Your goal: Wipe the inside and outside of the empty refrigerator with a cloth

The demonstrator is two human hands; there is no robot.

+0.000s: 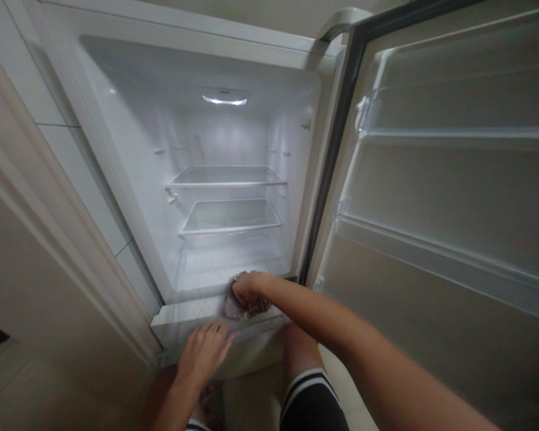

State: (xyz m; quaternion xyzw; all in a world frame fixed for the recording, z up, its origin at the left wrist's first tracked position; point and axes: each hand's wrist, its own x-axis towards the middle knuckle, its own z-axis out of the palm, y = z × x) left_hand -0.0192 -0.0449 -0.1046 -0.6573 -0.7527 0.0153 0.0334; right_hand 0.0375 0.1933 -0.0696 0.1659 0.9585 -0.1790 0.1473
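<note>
A clear plastic drawer [186,312] is pulled partway out at the bottom of an open fridge [117,197]. My right hand [248,287] is closed on a crumpled, greyish-brown cloth [238,308], pressed down inside the drawer near its front right. At the drawer's front, my left hand [205,348] has its fingers bent over the front rim, thumb out to the right. A dark ring [218,328] shows on one of its fingers. Part of the cloth is hidden under my right hand.
Two glass shelves [227,175] sit above the drawer, under a lit lamp [224,100]. The fridge door [431,179] stands open on the right, with clear door racks [408,251]. A tiled wall [87,173] lies close on the left. My knees are below the drawer.
</note>
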